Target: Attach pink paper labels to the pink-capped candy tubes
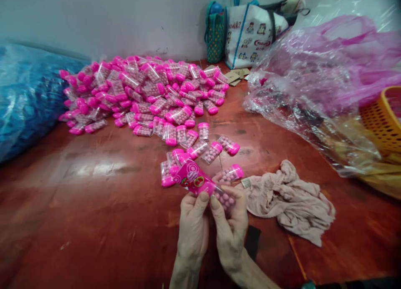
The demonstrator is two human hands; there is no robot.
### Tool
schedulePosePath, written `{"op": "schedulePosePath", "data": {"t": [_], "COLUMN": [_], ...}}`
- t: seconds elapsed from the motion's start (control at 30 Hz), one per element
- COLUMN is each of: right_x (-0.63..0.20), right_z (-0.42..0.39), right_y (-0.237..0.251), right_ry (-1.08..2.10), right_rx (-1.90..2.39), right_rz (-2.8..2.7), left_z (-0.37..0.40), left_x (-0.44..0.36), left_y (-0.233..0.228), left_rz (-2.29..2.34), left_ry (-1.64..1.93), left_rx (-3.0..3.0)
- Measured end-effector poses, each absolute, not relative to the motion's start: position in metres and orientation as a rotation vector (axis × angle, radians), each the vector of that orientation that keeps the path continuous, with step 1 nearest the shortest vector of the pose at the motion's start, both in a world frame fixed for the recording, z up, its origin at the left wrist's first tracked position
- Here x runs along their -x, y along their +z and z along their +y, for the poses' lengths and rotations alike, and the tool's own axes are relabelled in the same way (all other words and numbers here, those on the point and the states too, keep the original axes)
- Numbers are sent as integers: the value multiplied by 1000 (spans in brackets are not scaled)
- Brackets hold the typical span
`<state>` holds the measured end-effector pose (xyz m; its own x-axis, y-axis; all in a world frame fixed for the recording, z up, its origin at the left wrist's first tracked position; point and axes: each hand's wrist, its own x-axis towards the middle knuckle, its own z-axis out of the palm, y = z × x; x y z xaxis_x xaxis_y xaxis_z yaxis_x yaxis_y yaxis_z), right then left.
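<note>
Pink printed label sleeve [193, 178], glossy and marked with round fruit-like pictures, is held at the lower middle of the frame together with a small clear plastic candy bottle [226, 198] filled with pink balls. The sleeve is pinched by the closed fingers of the left hand [192, 228], while the bottle is gripped by the fingers of the right hand [230, 230]; the sleeve appears to be partly drawn over the bottle's end, though how far cannot be told. A large heap of bare pink-capped bottles [140, 92] is spread over the upper left of the red-brown wooden worktop [94, 205], and a loose handful of the same bottles [200, 149] lies just above the hands. No other sleeved bottle can be seen, so it is judged that nearly all of the wrapping is left to be done. A crumpled beige cloth [291, 201] lies just right of the hands, touching nothing held. A blue plastic sack [28, 97] fills the left edge, and a big clear and pink plastic bag [319, 84] takes up the upper right, partly covering an orange plastic basket [384, 117]. A white printed tote bag [250, 34] and a green woven bag [215, 34] stand against the wall at the top. Nothing lies between the hands and the nearest bottles.
</note>
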<state>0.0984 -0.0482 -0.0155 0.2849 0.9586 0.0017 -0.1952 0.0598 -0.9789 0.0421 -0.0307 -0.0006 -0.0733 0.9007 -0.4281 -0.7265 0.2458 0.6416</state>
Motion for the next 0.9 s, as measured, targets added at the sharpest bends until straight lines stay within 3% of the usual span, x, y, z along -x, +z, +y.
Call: {"op": "schedulePosePath", "data": {"t": [0.17, 0.3, 0.43, 0.77, 0.9], "right_x": [-96, -91, -88, -99, -98], "right_z": [-43, -45, -45, -52, -55], "right_y": [-7, -2, -7, -13, -9], "right_ry": [1354, 1323, 1163, 1307, 1202], "right_rx": [1052, 1075, 1177, 1330, 1450], "right_rz": [-542, -457, -614, -1126, -1146], "left_z": [-34, -37, -36, -26, -31], "left_x": [-42, -44, -46, -35, -41], "left_y": [-2, -5, -4, 6, 3], "left_rz": [1024, 1072, 1023, 984, 1000], "left_ry": [1346, 1319, 1336, 1404, 1359], "left_rx": [-235, -339, -290, -195, -190]}}
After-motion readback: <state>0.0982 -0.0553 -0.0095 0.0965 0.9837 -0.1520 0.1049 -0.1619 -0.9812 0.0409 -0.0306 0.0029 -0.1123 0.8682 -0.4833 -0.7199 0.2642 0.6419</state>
